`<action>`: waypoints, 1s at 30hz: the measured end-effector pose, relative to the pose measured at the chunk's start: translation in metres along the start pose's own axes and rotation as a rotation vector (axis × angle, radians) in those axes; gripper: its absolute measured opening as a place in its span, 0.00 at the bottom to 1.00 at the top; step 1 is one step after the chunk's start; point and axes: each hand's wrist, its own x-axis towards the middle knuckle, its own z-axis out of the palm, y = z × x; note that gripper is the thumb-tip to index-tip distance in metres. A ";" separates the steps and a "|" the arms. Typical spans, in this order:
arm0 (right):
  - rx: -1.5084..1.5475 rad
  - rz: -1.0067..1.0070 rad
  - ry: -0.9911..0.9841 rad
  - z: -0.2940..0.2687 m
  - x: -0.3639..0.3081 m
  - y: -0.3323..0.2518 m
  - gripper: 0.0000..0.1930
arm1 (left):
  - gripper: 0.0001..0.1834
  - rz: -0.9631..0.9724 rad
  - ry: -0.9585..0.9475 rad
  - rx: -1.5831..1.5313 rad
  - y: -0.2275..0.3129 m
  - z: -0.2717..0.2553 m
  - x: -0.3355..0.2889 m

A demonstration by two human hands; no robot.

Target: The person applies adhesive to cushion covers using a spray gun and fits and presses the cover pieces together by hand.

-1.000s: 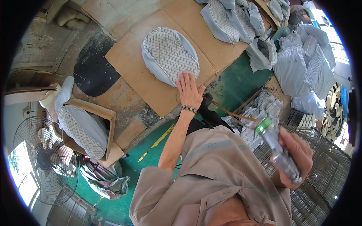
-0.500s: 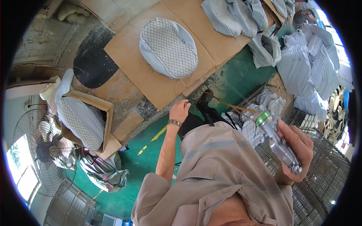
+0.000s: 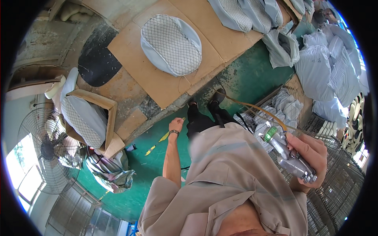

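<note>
My right hand [image 3: 311, 155] is closed around a silver metal spray gun [image 3: 285, 153] with a green knob, held at my right side; a thin orange hose [image 3: 252, 107] runs from it toward the floor. My left hand [image 3: 176, 126] hangs by my hip over the green floor, its fingers curled on nothing, a band at the wrist. An oval grey cushion [image 3: 171, 45] with a diamond quilt pattern lies on a cardboard sheet [image 3: 149, 78] on the worktable, well ahead of both hands.
A standing fan [image 3: 45, 151] is at the left beside an open carton [image 3: 106, 114] holding another cushion. More grey cushions [image 3: 244, 13] lie at the table's far end. A wire cage [image 3: 338, 185] and bagged white covers [image 3: 319, 67] crowd the right.
My left hand has pulled back from beside the oval cushion and dropped to my side, closing. My right hand still holds the spray gun, now slightly lower.
</note>
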 end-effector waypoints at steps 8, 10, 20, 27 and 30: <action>0.013 0.090 -0.023 -0.013 -0.014 0.012 0.40 | 0.15 0.026 0.067 -0.139 0.019 0.011 -0.001; -0.031 0.115 0.100 -0.013 -0.018 0.018 0.42 | 0.12 0.072 0.117 -0.268 0.036 0.007 -0.001; 0.081 0.048 -0.020 -0.027 -0.026 0.037 0.37 | 0.12 0.148 0.316 -0.960 0.146 -0.051 0.018; 0.060 0.028 0.060 -0.022 -0.009 0.019 0.32 | 0.17 0.094 0.427 -1.097 0.229 -0.098 0.050; -0.065 0.003 0.150 -0.018 0.000 0.008 0.33 | 0.16 0.090 0.401 -1.060 0.228 -0.103 0.061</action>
